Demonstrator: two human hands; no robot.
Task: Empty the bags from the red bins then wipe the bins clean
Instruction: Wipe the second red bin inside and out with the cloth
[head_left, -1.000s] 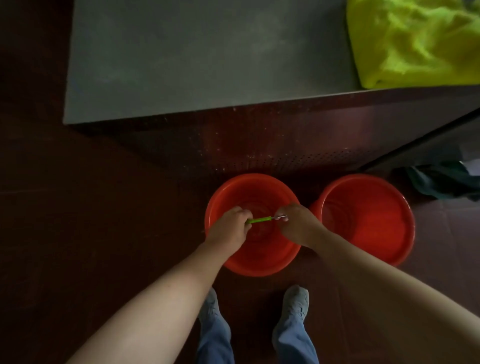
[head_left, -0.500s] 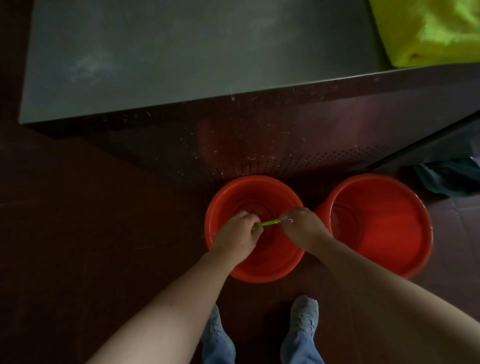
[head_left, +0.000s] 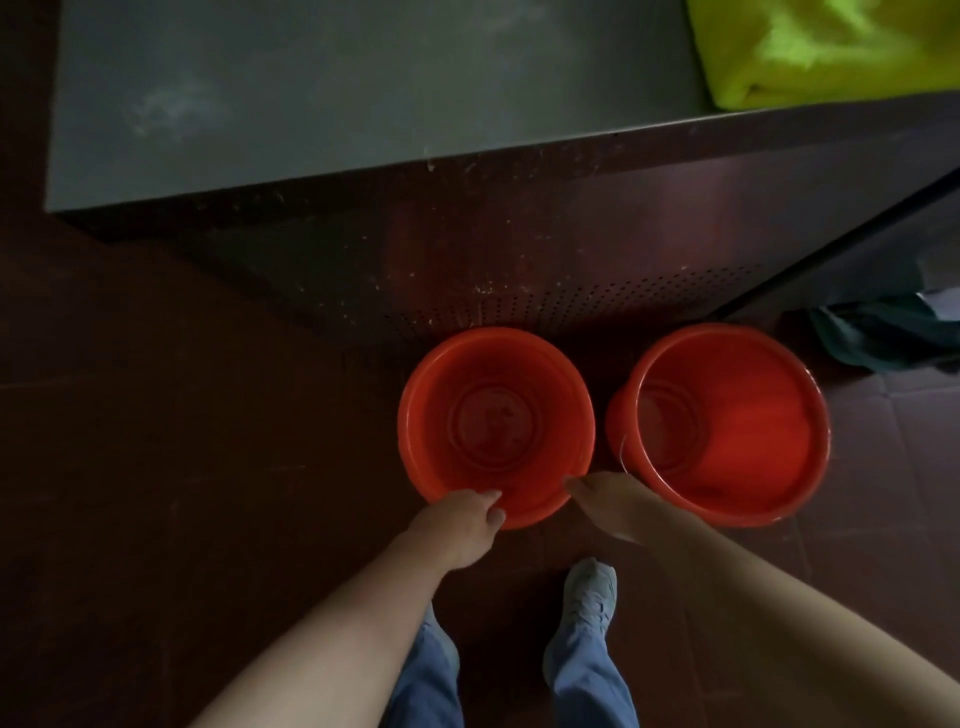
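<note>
Your grips have drawn back out of the left round red plastic bin (head_left: 566, 415), and the green strip is gone. Left grip (head_left: 462, 519) and right grip (head_left: 608, 499) lie loose and empty at its near rim. The other red bin (head_left: 753, 431) stands beside it, both bagless on the floor. Forget the yellow-green cloth (head_left: 831, 47) on the grey desk (head_left: 363, 78) and the smears stay.
</note>
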